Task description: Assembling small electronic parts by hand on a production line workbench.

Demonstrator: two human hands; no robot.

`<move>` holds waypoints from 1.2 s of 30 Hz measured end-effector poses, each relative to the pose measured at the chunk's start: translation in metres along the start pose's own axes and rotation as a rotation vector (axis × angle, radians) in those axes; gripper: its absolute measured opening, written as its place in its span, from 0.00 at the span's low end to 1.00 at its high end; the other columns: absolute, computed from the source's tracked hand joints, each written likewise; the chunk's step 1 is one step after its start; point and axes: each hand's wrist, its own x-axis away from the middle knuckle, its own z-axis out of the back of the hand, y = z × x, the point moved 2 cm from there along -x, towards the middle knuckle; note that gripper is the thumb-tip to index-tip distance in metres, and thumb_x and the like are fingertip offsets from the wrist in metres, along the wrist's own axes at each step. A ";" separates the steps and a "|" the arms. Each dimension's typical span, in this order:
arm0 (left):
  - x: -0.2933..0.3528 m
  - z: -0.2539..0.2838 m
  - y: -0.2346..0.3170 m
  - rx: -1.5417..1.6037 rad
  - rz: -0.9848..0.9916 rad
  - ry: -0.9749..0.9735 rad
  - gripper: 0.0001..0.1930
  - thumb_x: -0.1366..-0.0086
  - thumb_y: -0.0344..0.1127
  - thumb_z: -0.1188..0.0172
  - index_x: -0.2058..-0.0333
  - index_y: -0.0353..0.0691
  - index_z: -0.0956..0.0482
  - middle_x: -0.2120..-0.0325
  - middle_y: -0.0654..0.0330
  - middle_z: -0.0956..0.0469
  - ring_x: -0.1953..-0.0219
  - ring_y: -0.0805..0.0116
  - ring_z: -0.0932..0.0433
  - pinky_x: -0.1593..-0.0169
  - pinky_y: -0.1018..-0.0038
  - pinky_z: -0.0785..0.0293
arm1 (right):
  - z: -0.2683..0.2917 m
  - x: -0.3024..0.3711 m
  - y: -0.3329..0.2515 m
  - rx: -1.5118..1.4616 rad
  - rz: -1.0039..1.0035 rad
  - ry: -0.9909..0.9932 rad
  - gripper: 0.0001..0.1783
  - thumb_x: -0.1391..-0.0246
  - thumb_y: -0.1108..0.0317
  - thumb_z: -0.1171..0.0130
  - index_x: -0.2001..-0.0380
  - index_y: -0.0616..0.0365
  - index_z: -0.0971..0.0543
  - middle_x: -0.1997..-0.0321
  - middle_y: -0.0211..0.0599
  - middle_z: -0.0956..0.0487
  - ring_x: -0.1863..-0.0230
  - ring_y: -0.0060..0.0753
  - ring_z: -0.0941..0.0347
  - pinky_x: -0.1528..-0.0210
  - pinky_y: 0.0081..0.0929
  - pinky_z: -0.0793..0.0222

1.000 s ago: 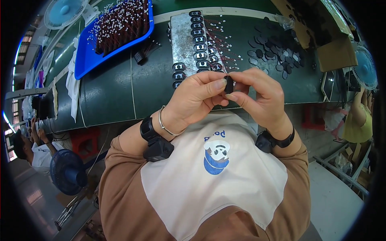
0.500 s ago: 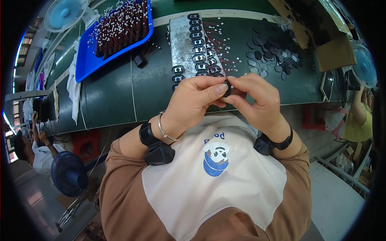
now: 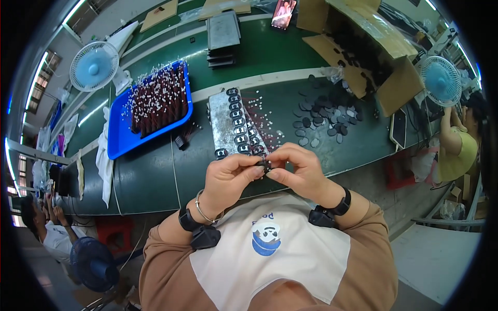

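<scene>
My left hand (image 3: 228, 179) and my right hand (image 3: 301, 168) meet at the near edge of the green workbench. Between their thumbs and fingertips they pinch a small black oval part (image 3: 265, 165), mostly covered by the fingers. Just beyond lies a worn grey metal plate (image 3: 220, 122), carrying rows of black oval parts (image 3: 238, 122) with pale centres. Thin red wires with white connectors (image 3: 263, 116) trail off its right side. Farther right, black oval discs (image 3: 324, 111) are scattered in a loose pile, some showing a shiny face.
A blue tray (image 3: 115, 149) full of wired parts stands left, with a small dark bundle (image 3: 180, 142) beside it. An open cardboard box (image 3: 399, 85) sits far right. Stacked metal plates (image 3: 223, 33) and a lit phone (image 3: 284, 14) lie beyond. Fans and co-workers flank the bench.
The view has tilted up, showing more of the bench's far side, and my hands appear lower. The black oval part, upright before, now lies flatter between my fingertips.
</scene>
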 end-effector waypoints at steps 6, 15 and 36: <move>-0.004 0.000 -0.002 -0.144 -0.097 -0.053 0.06 0.43 0.19 0.42 0.66 0.29 0.25 0.70 0.56 0.21 0.67 0.72 0.21 0.62 0.80 0.23 | -0.004 -0.008 0.000 0.185 0.205 -0.067 0.07 0.54 0.73 0.37 0.74 0.62 0.25 0.77 0.37 0.26 0.78 0.33 0.31 0.76 0.24 0.34; -0.006 0.007 -0.006 -0.083 -0.088 -0.167 0.06 0.41 0.23 0.42 0.65 0.30 0.27 0.71 0.57 0.22 0.69 0.73 0.21 0.64 0.80 0.23 | -0.009 -0.016 -0.001 0.091 0.223 -0.060 0.07 0.53 0.72 0.38 0.76 0.62 0.27 0.78 0.36 0.26 0.80 0.31 0.31 0.79 0.24 0.36; 0.003 0.044 -0.003 -0.078 -0.167 0.067 0.07 0.44 0.18 0.42 0.66 0.32 0.26 0.70 0.58 0.22 0.70 0.73 0.21 0.64 0.80 0.24 | 0.002 -0.021 0.002 0.250 0.136 -0.096 0.13 0.63 0.71 0.31 0.73 0.63 0.23 0.76 0.38 0.26 0.77 0.30 0.31 0.75 0.23 0.36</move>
